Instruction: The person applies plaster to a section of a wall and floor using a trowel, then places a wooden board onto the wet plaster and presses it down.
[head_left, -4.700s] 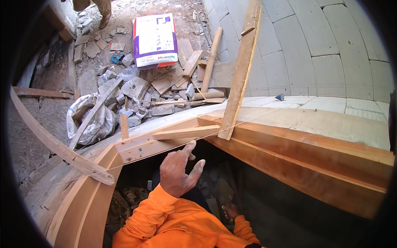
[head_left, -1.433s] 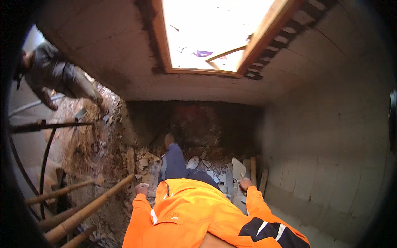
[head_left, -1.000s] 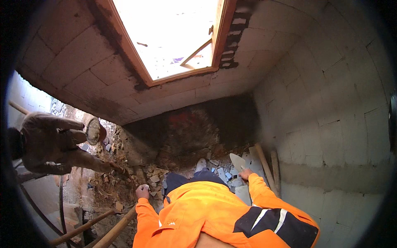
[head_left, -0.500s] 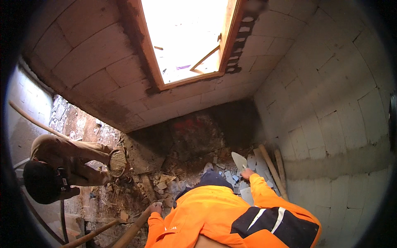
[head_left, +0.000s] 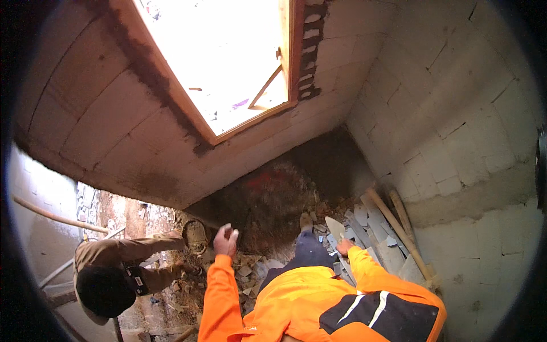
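Observation:
My right hand (head_left: pixel 345 247) is closed around the handle of a trowel (head_left: pixel 334 227), its pale blade pointing up and away from me. Below the blade lie grey slabs and rubble. My left hand (head_left: pixel 226 241) is raised in front of me with nothing in it, its fingers up and somewhat apart. Just left of it is a round pan (head_left: pixel 196 237) with brownish contents, at the arms of a co-worker (head_left: pixel 108 285) who bends over at the left. Whether the co-worker's hands grip the pan is too unclear to tell.
A wooden-framed opening (head_left: pixel 250 122) lets in bright light from the block wall ahead. Two wooden poles (head_left: pixel 399 233) lean by the right wall near broken slabs (head_left: pixel 376 228). Rubble (head_left: pixel 248 273) covers the floor around my legs. Another pole (head_left: pixel 57 216) crosses the far left.
My left hand has let go of the wooden pole and risen forward. The co-worker and the pan have moved closer to me. My view has shifted, and the trowel stays in my right hand.

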`<state>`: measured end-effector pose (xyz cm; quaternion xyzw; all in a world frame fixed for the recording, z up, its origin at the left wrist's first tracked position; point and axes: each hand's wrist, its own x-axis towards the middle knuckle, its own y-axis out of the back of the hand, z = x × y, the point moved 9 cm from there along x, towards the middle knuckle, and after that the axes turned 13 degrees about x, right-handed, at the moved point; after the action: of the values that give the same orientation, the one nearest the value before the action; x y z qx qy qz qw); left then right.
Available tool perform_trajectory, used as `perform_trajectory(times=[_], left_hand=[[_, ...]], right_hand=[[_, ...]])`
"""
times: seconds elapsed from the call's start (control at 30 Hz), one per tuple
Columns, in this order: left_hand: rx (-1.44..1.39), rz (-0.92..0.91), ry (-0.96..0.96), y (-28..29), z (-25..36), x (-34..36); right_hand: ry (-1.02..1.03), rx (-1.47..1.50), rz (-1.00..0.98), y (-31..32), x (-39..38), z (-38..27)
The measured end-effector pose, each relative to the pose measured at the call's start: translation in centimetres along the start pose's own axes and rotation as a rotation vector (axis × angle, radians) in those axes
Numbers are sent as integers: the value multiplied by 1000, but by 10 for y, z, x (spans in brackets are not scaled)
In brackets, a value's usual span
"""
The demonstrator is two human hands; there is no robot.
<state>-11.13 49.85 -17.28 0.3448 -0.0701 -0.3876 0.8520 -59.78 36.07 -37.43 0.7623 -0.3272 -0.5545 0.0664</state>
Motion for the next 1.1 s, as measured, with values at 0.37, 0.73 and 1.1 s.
perform_trajectory(times=[0.37,0.73,1.1], left_hand=[[567,-28,-435,-209,214,319],[794,25,-601,-304,272,426],[616,-154,-1000,-332,295,328]], right_hand=[[-383,708,-48,26,-6,111],[-726,859,-41,49,-27,180],[-502,869,-68,99,28,111]])
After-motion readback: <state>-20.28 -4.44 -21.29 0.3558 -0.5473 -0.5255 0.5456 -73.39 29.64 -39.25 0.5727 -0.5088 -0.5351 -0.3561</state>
